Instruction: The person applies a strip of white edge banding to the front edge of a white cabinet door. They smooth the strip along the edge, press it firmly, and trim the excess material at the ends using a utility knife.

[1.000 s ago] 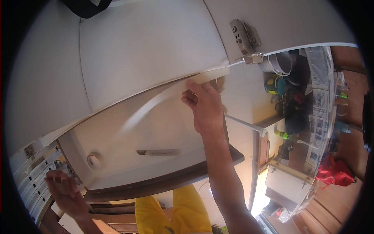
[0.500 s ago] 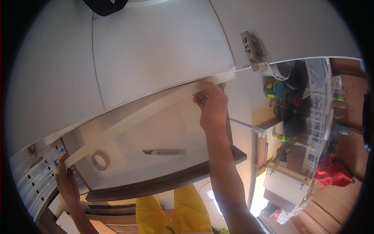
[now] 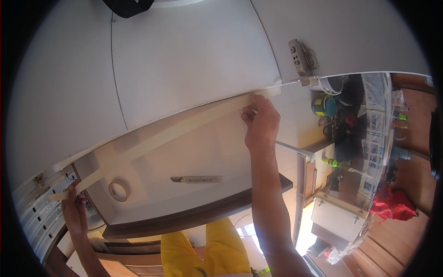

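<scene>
My left hand (image 3: 75, 207) pinches a long, pale strip of tape (image 3: 138, 145) at lower left. My right hand (image 3: 262, 122) pinches it near its upper right end, against the lower edge of a white panel (image 3: 194, 51). The strip stretches diagonally between them over an open drawer (image 3: 194, 207) with a white interior and brown front. Inside the drawer lie a tape roll (image 3: 119, 189) and a utility knife (image 3: 195, 179).
Metal hinge (image 3: 301, 57) on the right panel. Metal rails (image 3: 39, 217) at far left. On the right are a teal tub (image 3: 324, 106), a green bottle (image 3: 331, 161), a red bag (image 3: 393, 205), a white board (image 3: 334, 217) and clutter. My yellow-clad legs (image 3: 203, 247) show below.
My left hand has risen and taken hold of the strip, which was loose and swinging earlier and now stretches across. My right hand has shifted slightly rightward along the panel edge.
</scene>
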`<state>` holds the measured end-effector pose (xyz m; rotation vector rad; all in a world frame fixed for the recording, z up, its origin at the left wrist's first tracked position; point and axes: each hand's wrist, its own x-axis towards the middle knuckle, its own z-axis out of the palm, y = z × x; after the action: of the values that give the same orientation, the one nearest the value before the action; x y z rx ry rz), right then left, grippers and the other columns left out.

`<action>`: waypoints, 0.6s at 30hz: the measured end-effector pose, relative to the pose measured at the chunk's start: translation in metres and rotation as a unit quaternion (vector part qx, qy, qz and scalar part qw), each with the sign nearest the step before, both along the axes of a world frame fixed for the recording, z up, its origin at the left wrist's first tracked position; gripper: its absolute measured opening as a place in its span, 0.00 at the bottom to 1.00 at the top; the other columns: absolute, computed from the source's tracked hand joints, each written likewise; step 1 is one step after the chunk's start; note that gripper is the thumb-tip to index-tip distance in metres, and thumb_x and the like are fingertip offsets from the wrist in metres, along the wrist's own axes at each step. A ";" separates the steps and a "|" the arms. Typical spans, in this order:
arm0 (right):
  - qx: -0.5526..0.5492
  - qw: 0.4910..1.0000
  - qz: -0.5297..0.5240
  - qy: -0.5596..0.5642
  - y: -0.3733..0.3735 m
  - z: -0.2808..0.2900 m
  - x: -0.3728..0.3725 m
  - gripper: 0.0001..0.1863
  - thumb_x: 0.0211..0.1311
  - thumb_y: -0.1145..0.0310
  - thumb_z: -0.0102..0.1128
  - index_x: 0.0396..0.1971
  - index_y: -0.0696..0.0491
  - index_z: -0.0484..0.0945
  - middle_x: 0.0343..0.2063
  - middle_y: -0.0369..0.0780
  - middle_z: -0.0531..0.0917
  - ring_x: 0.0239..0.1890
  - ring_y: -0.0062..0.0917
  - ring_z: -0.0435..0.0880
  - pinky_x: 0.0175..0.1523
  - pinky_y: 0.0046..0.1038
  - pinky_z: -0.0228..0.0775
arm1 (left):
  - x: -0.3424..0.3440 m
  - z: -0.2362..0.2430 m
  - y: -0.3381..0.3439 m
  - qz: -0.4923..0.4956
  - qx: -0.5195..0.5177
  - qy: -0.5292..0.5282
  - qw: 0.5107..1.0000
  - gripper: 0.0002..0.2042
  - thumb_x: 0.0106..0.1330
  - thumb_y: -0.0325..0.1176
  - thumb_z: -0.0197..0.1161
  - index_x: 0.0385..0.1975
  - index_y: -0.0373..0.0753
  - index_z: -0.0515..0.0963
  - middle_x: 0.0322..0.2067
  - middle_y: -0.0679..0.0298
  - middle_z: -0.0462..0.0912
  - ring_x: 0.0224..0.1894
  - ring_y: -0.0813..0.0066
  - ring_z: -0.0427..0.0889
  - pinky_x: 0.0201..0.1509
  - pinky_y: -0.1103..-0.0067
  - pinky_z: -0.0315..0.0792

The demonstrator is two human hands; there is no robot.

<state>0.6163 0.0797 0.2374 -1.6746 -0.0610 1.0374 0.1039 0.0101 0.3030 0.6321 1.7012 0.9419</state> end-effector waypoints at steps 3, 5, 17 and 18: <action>0.017 1.000 0.004 0.000 0.002 0.000 0.001 0.11 0.64 0.64 0.59 0.37 0.57 0.79 0.35 0.40 0.77 0.34 0.25 0.77 0.38 0.25 0.70 | 0.002 -0.002 0.003 0.008 -0.003 -0.001 1.000 0.16 0.78 0.39 0.57 0.51 0.31 0.80 0.33 0.72 0.79 0.34 0.87 0.73 0.39 0.85 0.67; 0.017 1.000 -0.013 -0.003 0.004 0.000 0.001 0.10 0.62 0.65 0.61 0.29 0.57 0.76 0.27 0.38 0.76 0.29 0.21 0.77 0.34 0.23 0.71 | 0.005 0.000 0.006 0.006 0.001 0.003 1.000 0.16 0.78 0.39 0.57 0.50 0.31 0.81 0.32 0.72 0.79 0.34 0.87 0.73 0.38 0.84 0.66; 0.018 1.000 -0.002 0.008 0.003 0.001 0.000 0.09 0.64 0.66 0.61 0.36 0.57 0.78 0.32 0.38 0.78 0.33 0.23 0.78 0.38 0.24 0.72 | 0.001 -0.004 0.009 -0.006 0.002 0.008 1.000 0.16 0.78 0.40 0.56 0.50 0.32 0.81 0.33 0.72 0.79 0.35 0.86 0.74 0.39 0.84 0.66; 0.015 1.000 0.007 0.017 0.002 0.001 0.000 0.11 0.64 0.65 0.60 0.41 0.57 0.79 0.37 0.39 0.78 0.37 0.24 0.77 0.40 0.25 0.71 | 0.000 -0.005 0.009 -0.006 0.004 0.005 1.000 0.16 0.78 0.39 0.57 0.51 0.31 0.80 0.34 0.72 0.80 0.34 0.87 0.74 0.38 0.85 0.67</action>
<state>0.6161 0.0812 0.2385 -1.6320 -0.0661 1.0706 0.1035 0.0193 0.2978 0.6515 1.7014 0.9390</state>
